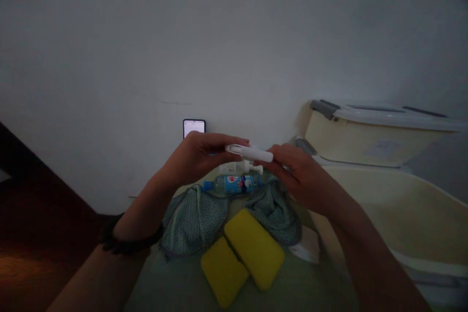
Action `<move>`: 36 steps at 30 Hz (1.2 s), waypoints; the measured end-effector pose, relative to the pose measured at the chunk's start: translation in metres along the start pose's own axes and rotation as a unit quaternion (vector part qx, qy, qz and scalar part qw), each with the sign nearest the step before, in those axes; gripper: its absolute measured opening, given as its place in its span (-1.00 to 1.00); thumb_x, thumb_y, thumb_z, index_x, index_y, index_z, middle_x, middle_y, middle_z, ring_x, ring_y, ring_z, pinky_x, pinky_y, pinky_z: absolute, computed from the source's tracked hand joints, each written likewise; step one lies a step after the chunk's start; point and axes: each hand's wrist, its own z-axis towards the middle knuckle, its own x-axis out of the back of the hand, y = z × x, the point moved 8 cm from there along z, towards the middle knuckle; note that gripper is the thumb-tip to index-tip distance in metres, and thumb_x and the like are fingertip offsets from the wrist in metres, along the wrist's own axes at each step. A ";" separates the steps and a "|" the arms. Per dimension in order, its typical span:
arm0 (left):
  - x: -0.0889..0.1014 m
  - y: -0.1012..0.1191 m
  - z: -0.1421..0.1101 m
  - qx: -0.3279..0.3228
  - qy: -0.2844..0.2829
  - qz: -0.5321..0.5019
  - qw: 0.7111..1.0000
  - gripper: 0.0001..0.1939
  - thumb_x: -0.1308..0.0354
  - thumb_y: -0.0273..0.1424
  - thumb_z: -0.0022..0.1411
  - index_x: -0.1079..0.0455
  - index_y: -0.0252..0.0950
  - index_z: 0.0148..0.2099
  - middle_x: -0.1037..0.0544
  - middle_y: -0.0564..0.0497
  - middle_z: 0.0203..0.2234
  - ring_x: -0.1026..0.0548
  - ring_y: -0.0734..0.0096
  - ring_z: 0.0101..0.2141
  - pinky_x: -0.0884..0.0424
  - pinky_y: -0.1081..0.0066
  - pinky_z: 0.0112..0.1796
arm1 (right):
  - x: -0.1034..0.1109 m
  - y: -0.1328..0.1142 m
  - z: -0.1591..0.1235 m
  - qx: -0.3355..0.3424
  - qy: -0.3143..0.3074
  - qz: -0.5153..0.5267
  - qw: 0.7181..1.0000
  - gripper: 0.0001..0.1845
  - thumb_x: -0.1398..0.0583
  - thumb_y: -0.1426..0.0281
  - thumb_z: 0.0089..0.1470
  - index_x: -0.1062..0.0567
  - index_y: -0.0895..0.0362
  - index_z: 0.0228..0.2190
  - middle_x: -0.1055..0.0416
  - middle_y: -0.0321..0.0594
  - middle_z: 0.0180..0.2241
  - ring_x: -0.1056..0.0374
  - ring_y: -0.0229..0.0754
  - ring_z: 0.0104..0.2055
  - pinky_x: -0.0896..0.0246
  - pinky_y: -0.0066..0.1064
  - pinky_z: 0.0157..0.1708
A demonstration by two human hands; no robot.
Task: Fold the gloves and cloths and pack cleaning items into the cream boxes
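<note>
A slim white object with rounded ends and an oval outline at its left end is held up in front of me; I cannot make out its kind. My left hand pinches its left end between thumb and fingers. At the right end, the fingers of my right hand are closed on it too. Below lie a clear bottle with a blue cap and label, and a white pump bottle partly hidden behind it. Nearer me are two yellow sponges and two grey-green cloths.
A phone with a lit screen leans on the pale wall. To the right stands a cream storage bin with its lid raised. A white crumpled piece lies beside the right cloth.
</note>
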 end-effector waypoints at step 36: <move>-0.013 -0.025 0.002 0.139 -0.015 -0.160 0.977 -0.70 -0.05 -0.27 0.21 -0.43 -0.39 -0.16 -0.57 -0.03 -0.38 -0.52 0.46 -0.38 -0.50 0.48 -0.33 | -0.009 0.026 -0.004 -0.223 0.083 0.310 0.921 -0.62 -0.07 0.50 -0.04 -0.31 0.09 -0.12 -0.31 -0.23 -0.22 -0.18 -0.36 -0.48 -0.11 -0.48 -0.54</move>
